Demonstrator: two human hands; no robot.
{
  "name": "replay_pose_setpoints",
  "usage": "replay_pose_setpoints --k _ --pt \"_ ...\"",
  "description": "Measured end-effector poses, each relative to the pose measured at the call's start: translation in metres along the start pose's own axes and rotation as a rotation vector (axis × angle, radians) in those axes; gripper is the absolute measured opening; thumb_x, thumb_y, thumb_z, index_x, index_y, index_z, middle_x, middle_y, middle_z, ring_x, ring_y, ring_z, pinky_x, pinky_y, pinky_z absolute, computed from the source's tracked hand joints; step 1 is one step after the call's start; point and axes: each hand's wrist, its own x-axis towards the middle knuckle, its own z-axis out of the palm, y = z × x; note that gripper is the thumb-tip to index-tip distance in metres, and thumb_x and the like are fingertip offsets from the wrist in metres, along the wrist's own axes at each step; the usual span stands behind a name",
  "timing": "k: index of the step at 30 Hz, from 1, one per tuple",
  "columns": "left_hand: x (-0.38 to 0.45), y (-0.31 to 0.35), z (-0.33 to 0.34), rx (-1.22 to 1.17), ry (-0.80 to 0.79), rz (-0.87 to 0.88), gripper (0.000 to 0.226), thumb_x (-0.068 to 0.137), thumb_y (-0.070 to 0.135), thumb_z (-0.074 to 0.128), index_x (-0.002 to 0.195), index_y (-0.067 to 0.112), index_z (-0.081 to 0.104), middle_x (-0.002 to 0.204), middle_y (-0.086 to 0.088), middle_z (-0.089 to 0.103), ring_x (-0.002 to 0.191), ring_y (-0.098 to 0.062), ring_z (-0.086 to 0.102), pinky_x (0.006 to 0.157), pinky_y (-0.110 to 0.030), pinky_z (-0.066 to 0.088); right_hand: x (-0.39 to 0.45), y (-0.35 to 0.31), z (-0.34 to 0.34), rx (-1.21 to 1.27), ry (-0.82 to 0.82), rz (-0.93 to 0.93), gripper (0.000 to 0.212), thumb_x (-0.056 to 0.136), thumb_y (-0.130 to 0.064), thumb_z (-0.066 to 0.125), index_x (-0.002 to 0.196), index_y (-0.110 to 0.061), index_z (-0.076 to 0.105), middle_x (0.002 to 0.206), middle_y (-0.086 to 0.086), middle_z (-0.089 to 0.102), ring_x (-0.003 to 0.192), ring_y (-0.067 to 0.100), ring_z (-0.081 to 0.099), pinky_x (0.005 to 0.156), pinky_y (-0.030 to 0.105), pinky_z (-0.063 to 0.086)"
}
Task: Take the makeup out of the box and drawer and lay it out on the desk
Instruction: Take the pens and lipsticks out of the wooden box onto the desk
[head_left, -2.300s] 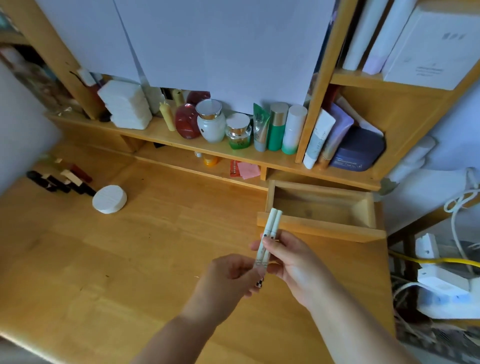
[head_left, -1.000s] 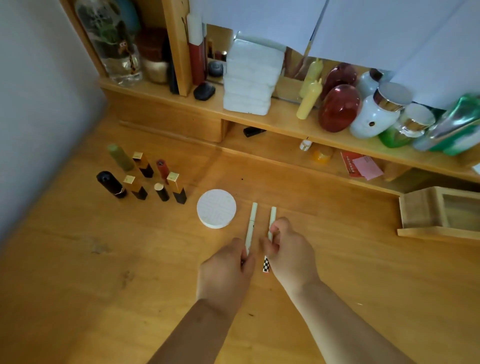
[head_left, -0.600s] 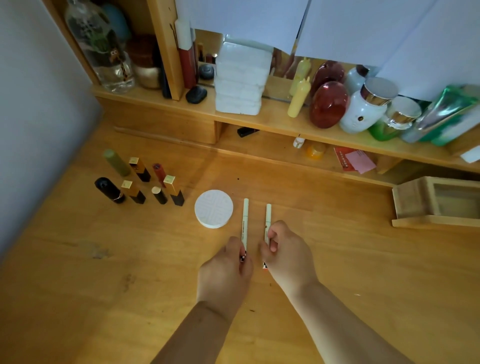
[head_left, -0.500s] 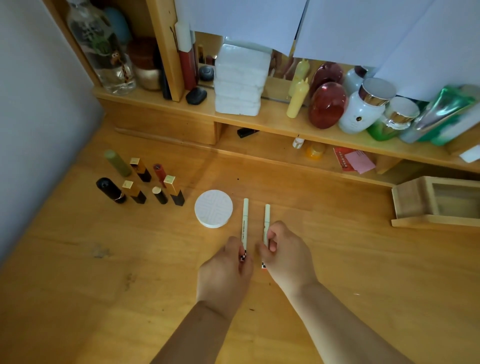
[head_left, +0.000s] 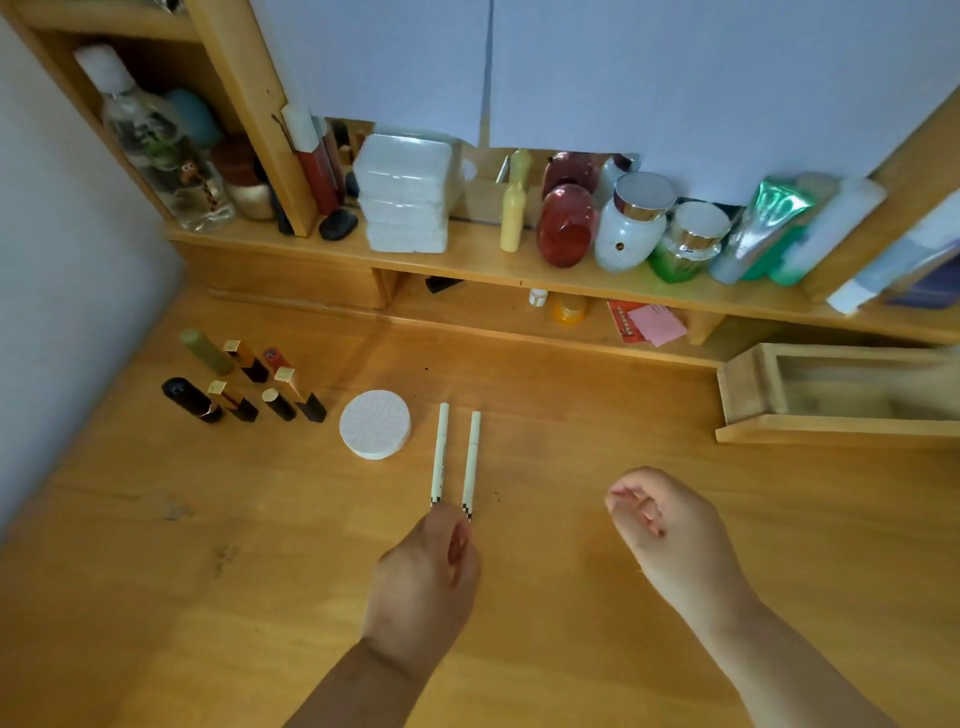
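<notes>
Cream pencils (head_left: 440, 453), checkered ends, lie side by side.

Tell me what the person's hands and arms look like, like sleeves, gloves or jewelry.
Both forearms are bare as far as the frame shows, with no sleeves in view. The left hand and right hand wear no gloves, and no rings, watch or bracelets show.

The curled left hand (head_left: 423, 566) covers the near tips of the two slim white pens (head_left: 470, 460), so whether it touches them can't be told. The pulled-out wooden drawer (head_left: 831, 415) runs off the right edge, its inside smeared by blur. Print along the pen barrels is too small to read.
</notes>
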Motion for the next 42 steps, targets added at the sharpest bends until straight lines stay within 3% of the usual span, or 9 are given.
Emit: replay_pose_setpoints --k 5,9,16,19,24,28,34,38,42 --pt "0.016 0.074 0.029 -0.021 -0.028 0.165 0.018 0.080 0.010 0.059 0.088 0.023 0.051 0.064 0.017 0.041 0.056 -0.003 0.043 0.050 -0.017 0.030 0.009 0.038 -0.075 -0.098 0.171 -0.128 0.013 0.082 -0.010 0.066 0.092 -0.019 0.068 0.083 -0.012 0.065 0.074 0.005 0.060 0.062 0.021 0.050" --pt "0.033 0.137 0.070 -0.052 -0.077 0.275 0.027 0.083 0.008 0.059 0.108 0.018 0.056 0.094 0.008 0.055 0.068 0.001 0.044 0.063 -0.023 0.043 0.020 0.084 -0.142 -0.274 0.288 -0.218 0.017 0.082 -0.011 0.066 0.098 -0.013 0.068 0.092 -0.002 0.066 0.079 0.010 0.057 0.067 0.022 0.043" --pt "0.070 0.236 0.143 0.052 -0.082 0.291 0.047 0.085 0.027 0.065 0.128 0.026 0.047 0.117 0.007 0.056 0.087 -0.008 0.059 0.075 -0.023 0.049 0.037 0.185 -0.221 -0.511 0.138 -0.175 0.044 0.080 -0.018 0.069 0.122 -0.012 0.060 0.121 0.006 0.064 0.111 0.027 0.059 0.095 0.040 0.046" --pt "0.080 0.251 0.158 0.113 -0.054 0.183 0.042 0.087 0.023 0.062 0.127 0.022 0.050 0.117 0.002 0.059 0.098 -0.016 0.059 0.083 -0.027 0.047 0.044 0.203 -0.228 -0.541 0.127 -0.264 0.043 0.078 -0.016 0.070 0.120 -0.011 0.061 0.114 0.005 0.065 0.104 0.026 0.062 0.090 0.039 0.051" --pt "0.075 0.253 0.163 0.128 0.027 0.128 0.014 0.086 0.017 0.062 0.099 0.014 0.059 0.092 -0.003 0.064 0.082 -0.024 0.060 0.069 -0.034 0.049 0.049 0.216 -0.225 -0.470 0.102 -0.303 0.032 0.079 -0.013 0.069 0.111 -0.012 0.067 0.101 0.003 0.063 0.090 0.021 0.062 0.076 0.037 0.056" --pt "0.061 0.246 0.167 0.110 0.035 0.165 0.021 0.084 0.015 0.066 0.104 0.009 0.061 0.099 -0.004 0.063 0.082 -0.024 0.062 0.069 -0.034 0.051 0.043 0.222 -0.223 -0.418 0.072 -0.316 0.022 0.076 -0.010 0.072 0.098 -0.011 0.070 0.094 0.003 0.062 0.085 0.021 0.062 0.072 0.034 0.055" --pt "0.060 0.232 0.170 0.082 0.051 0.308 0.023 0.076 0.008 0.075 0.096 0.003 0.066 0.096 -0.007 0.067 0.073 -0.026 0.067 0.063 -0.036 0.056 0.050 0.215 -0.218 -0.401 0.007 -0.261 0.030 0.082 -0.039 0.062 0.100 -0.016 0.065 0.102 -0.003 0.063 0.093 0.016 0.060 0.075 0.020 0.044" --pt "0.055 0.225 0.172 0.107 0.052 0.358 0.024 0.072 0.009 0.078 0.092 0.006 0.065 0.092 -0.005 0.068 0.068 -0.024 0.068 0.055 -0.032 0.056 0.069 0.200 -0.200 -0.389 -0.252 -0.027 0.072 0.081 -0.071 0.031 0.136 -0.026 0.042 0.143 -0.003 0.042 0.126 0.021 0.046 0.096 0.035 0.044" --pt "0.060 0.223 0.172 0.108 0.051 0.387 0.024 0.073 0.010 0.078 0.092 0.005 0.065 0.091 -0.006 0.069 0.066 -0.026 0.068 0.053 -0.034 0.056 0.087 0.194 -0.191 -0.514 -0.284 0.000 0.089 0.070 -0.082 0.015 0.132 -0.026 0.046 0.140 -0.002 0.040 0.119 0.027 0.048 0.096 0.042 0.043"
